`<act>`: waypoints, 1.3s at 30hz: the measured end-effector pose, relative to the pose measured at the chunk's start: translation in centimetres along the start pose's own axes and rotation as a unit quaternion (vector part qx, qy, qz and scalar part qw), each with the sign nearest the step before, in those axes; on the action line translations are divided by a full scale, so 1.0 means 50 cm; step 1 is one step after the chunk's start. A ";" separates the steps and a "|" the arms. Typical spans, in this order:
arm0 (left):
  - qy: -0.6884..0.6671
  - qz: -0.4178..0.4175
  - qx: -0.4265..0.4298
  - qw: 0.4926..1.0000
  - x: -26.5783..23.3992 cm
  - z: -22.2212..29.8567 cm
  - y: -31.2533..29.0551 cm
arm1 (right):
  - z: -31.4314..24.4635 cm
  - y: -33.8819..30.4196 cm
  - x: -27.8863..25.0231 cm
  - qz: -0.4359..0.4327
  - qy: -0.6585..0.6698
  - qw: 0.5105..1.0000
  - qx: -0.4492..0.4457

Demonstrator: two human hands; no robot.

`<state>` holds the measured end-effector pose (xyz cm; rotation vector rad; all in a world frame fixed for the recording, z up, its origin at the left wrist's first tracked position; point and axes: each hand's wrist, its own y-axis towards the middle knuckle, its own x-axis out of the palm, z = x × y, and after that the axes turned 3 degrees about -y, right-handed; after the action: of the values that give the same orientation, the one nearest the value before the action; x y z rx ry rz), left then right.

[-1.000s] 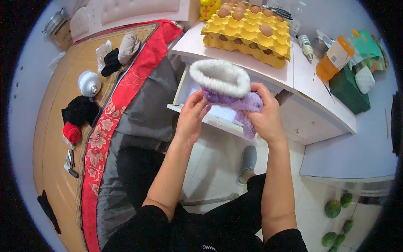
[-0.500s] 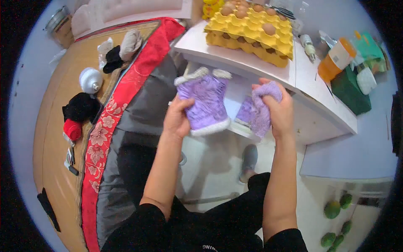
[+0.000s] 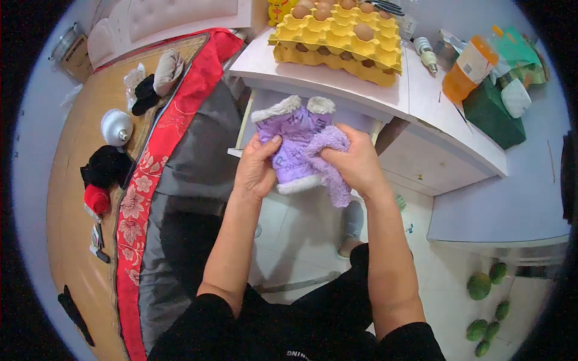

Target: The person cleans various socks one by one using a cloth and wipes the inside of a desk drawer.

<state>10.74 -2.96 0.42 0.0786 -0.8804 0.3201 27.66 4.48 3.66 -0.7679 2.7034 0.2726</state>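
My left hand (image 3: 256, 165) is closed on the left edge of a small purple garment (image 3: 288, 141) with fluffy white trim along its top and bottom. Bunched in my right hand (image 3: 355, 159) is a fuzzy lilac cloth (image 3: 331, 144), its lower end hanging below the fingers. The cloth lies against the front of the garment and covers its right side. Both are held above an open drawer (image 3: 247, 120) of the white cabinet; the garment and my hands hide much of its inside.
On the white cabinet top (image 3: 259, 66) stand yellow egg trays (image 3: 337, 48) with eggs, a spiral light bulb (image 3: 426, 54), an orange bottle (image 3: 471, 69) and a green box (image 3: 497, 114). A bed (image 3: 78, 198) with scattered items is at left. Green round fruits (image 3: 478, 286) lie on the floor at right.
My right hand has moved left with the fuzzy cloth, from beside the garment to against its front. The garment stays in my left hand. The whole view has shifted slightly.
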 end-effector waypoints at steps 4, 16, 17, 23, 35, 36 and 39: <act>-0.010 0.011 -0.065 0.998 -0.001 0.009 -0.018 | -0.003 0.001 -0.009 0.023 0.070 0.997 0.020; 0.187 0.065 -0.162 0.967 -0.086 -0.050 0.088 | 0.030 0.006 -0.174 0.267 0.300 0.916 -0.006; 0.224 0.092 -0.200 0.949 -0.085 -0.062 0.097 | 0.028 0.006 -0.171 0.267 0.305 0.914 -0.005; 0.162 0.040 -0.292 0.942 -0.109 -0.194 0.201 | 0.006 0.000 -0.165 0.271 0.280 0.920 -0.029; 0.797 -0.045 -0.005 0.602 -0.118 -0.276 0.213 | 0.010 0.000 -0.188 0.315 0.320 0.893 -0.022; 0.802 -0.101 0.074 0.584 -0.108 -0.275 0.208 | 0.006 0.000 -0.186 0.315 0.320 0.893 -0.021; 0.807 -0.172 0.028 0.564 -0.076 -0.290 0.196 | -0.001 -0.001 -0.175 0.314 0.320 0.894 -0.023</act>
<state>16.31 8.29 -12.36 -0.0110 1.0272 -0.0509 34.74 8.60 6.74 0.0812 3.5289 0.2545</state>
